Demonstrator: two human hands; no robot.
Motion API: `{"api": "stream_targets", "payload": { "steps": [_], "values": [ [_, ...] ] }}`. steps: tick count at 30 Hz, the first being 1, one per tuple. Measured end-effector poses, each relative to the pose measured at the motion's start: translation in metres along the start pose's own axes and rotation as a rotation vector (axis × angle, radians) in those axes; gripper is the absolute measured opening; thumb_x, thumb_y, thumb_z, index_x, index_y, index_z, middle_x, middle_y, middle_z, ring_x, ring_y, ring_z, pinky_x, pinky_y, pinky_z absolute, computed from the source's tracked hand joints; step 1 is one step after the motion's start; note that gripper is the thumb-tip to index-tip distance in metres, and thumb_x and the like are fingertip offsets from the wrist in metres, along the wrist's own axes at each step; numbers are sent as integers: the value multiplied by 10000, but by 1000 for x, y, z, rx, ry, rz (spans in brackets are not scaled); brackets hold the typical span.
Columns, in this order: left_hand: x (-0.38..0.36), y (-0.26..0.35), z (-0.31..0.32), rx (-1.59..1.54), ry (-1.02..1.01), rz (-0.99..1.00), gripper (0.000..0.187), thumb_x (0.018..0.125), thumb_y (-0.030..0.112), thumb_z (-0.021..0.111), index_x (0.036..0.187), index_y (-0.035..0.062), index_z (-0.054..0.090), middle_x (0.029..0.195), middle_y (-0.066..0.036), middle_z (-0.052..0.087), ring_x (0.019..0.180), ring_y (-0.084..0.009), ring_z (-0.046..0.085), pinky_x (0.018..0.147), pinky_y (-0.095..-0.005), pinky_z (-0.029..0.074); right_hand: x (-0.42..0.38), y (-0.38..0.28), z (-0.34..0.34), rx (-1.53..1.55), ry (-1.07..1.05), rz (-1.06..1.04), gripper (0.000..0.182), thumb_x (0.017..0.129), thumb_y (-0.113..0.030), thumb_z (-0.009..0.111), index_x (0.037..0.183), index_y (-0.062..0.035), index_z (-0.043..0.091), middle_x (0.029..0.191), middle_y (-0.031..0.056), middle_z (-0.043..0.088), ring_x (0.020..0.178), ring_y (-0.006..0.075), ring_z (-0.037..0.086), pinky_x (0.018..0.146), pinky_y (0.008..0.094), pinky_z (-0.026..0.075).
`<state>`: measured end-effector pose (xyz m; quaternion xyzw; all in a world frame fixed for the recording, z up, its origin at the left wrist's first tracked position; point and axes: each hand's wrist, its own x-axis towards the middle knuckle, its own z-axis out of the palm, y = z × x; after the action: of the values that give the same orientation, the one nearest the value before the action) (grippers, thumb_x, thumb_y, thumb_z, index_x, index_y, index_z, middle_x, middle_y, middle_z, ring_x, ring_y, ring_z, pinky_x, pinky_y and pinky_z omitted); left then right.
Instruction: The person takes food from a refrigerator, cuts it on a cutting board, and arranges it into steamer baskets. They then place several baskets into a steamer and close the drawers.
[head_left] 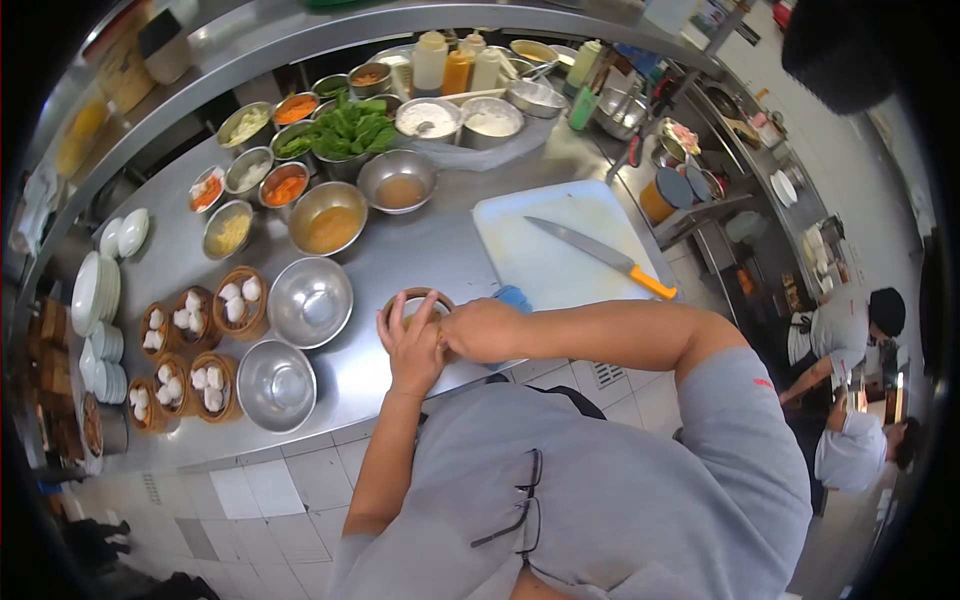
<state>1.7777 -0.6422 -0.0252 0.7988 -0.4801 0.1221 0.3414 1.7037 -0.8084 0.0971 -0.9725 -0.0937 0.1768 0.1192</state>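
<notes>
Near the counter's front edge, a small round brown-rimmed container (445, 296) is partly covered by my hands. My left hand (412, 340) lies over it with the fingers spread. Against its right side, my right hand (480, 330) is closed; whatever it grips is hidden. A blue cloth (514, 298) lies just behind my right hand. To the left are two empty metal bowls (310, 302) (277, 385). A knife (590, 252) with a yellow handle rests on the white cutting board (500, 215) at the right.
Bamboo baskets (240, 303) of white dumplings and stacked plates (95, 293) stand left. Metal bowls of ingredients (328, 225), leafy greens (352, 128) and squeeze bottles (430, 62) line the back. Two people (845, 325) (855, 450) stand at the far right.
</notes>
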Motion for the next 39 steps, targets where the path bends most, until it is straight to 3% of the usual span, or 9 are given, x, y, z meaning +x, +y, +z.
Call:
{"api": "stream_targets", "payload": {
  "steps": [9, 19, 27, 28, 31, 33, 35, 37, 39],
  "values": [
    [-3, -2, 2, 91, -24, -37, 224, 1006, 335, 582, 995, 146, 701, 1664, -17, 494, 1577, -493, 247, 1233, -741, 91, -15, -7, -10, 87, 98, -40, 205, 956, -185, 617, 909, -20, 729, 982, 203, 767, 905, 385, 757, 825, 507, 591],
    [6, 1, -1, -3, -61, -191, 219, 917, 101, 642, 1131, 133, 675, 1672, -63, 476, 1619, -477, 173, 1231, -761, 45, -4, 6, 10, 90, 227, 40, 225, 980, -178, 597, 953, 7, 723, 1005, 215, 758, 936, 411, 739, 855, 509, 583],
    [11, -23, -36, -374, -67, -361, 451, 980, 138, 686, 1428, 110, 647, 1540, -184, 592, 1555, -445, 364, 1267, -606, 233, 1, -2, 6, 257, 570, 79, 202, 1023, -229, 599, 1017, -59, 708, 980, 153, 700, 986, 396, 682, 843, 513, 560],
    [17, -21, -48, -278, -30, -320, 374, 973, 153, 734, 1338, 79, 707, 1479, -208, 632, 1421, -403, 543, 1224, -550, 339, 0, -3, 2, 265, 569, 89, 202, 1023, -229, 599, 1017, -59, 708, 980, 153, 700, 986, 396, 682, 843, 513, 560],
    [28, -26, -67, -409, -96, -373, 314, 979, 146, 698, 1283, 71, 728, 1405, -214, 669, 1378, -386, 570, 1266, -594, 242, -4, -10, -10, 240, 629, 88, 212, 1038, -247, 603, 1027, -62, 705, 943, 149, 679, 942, 400, 664, 827, 520, 543],
    [35, -22, -76, -407, -41, -315, 270, 968, 147, 720, 1225, 70, 756, 1284, -196, 721, 1238, -368, 658, 1194, -542, 380, -7, -14, -10, 310, 687, 96, 237, 1056, -265, 595, 1008, -58, 702, 919, 148, 667, 927, 398, 653, 831, 518, 530],
    [37, -19, -77, -592, -44, -540, 253, 948, 156, 749, 1185, 68, 768, 1186, -179, 734, 1113, -340, 707, 1032, -480, 521, -9, -14, -3, 359, 729, 125, 247, 1065, -263, 587, 1000, -52, 699, 913, 153, 663, 924, 400, 648, 832, 514, 523],
    [31, -25, -71, -399, -9, -422, 195, 916, 171, 782, 1090, 84, 796, 1074, -129, 746, 986, -315, 728, 863, -450, 576, -17, -12, 1, 409, 774, 150, 257, 1073, -260, 579, 992, -47, 697, 907, 158, 658, 922, 403, 644, 834, 509, 516],
    [30, -17, -78, -106, -427, -512, 156, 881, 175, 802, 1018, 103, 812, 998, -107, 770, 971, -319, 727, 845, -458, 572, -29, -9, 2, 599, 796, 222, 243, 1078, -228, 570, 1010, -32, 697, 913, 163, 661, 901, 390, 645, 807, 482, 513]
  ]
}}
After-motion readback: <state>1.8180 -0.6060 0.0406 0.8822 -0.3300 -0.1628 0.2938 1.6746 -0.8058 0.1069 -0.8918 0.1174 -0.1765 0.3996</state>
